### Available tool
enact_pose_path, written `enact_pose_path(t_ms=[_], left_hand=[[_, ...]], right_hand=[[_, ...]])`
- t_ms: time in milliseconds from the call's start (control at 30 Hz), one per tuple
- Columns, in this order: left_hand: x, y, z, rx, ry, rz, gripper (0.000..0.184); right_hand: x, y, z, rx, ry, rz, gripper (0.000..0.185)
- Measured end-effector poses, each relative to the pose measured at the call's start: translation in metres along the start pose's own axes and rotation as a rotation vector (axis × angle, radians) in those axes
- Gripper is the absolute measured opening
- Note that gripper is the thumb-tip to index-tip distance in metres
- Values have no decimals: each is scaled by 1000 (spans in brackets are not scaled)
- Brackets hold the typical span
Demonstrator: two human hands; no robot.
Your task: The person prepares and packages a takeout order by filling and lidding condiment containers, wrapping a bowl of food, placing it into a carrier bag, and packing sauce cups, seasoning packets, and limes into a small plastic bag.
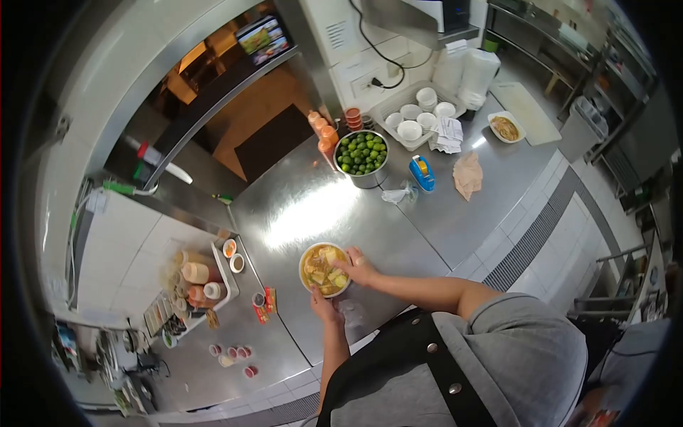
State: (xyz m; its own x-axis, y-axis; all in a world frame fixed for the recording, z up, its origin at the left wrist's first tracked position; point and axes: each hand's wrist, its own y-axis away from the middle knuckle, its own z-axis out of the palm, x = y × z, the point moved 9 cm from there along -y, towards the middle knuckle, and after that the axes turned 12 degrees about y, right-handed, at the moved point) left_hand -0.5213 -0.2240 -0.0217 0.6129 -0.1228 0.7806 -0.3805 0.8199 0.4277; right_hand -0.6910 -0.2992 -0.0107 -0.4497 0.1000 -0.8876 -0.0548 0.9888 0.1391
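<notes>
A round white-rimmed bowl (pixel 304 281) of yellow-orange soup with chunky pieces stands near the front of the steel counter. My left hand (pixel 324 306) grips its near rim, with the thumb at the edge. At the bowl's right side is my right hand (pixel 361 269), its fingers closed at the rim and one finger reaching over the food. Whether a clear lid covers the soup, I cannot tell. Crumpled clear plastic (pixel 350 313) lies just below the bowl, close to my left wrist.
Beyond the bowl are a pot of limes (pixel 361 153), orange bottles (pixel 324 132), a blue tape dispenser (pixel 422 174) and a tray of white cups (pixel 390 107). Sauce bottles (pixel 196 272), red packets (pixel 265 307) and small sauce cups (pixel 233 352) are to the left. A food-filled bowl (pixel 506 128) sits far right.
</notes>
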Motion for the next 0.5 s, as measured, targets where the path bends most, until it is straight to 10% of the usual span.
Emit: enact_pose_path(t_ms=[200, 500], left_hand=[[-18, -9, 13, -83, -212, -223, 51], [-68, -2, 56, -107, -328, 7, 50]], right_hand=[[23, -8, -40, -111, -380, 129, 54], [71, -18, -105, -222, 426, -30, 60]])
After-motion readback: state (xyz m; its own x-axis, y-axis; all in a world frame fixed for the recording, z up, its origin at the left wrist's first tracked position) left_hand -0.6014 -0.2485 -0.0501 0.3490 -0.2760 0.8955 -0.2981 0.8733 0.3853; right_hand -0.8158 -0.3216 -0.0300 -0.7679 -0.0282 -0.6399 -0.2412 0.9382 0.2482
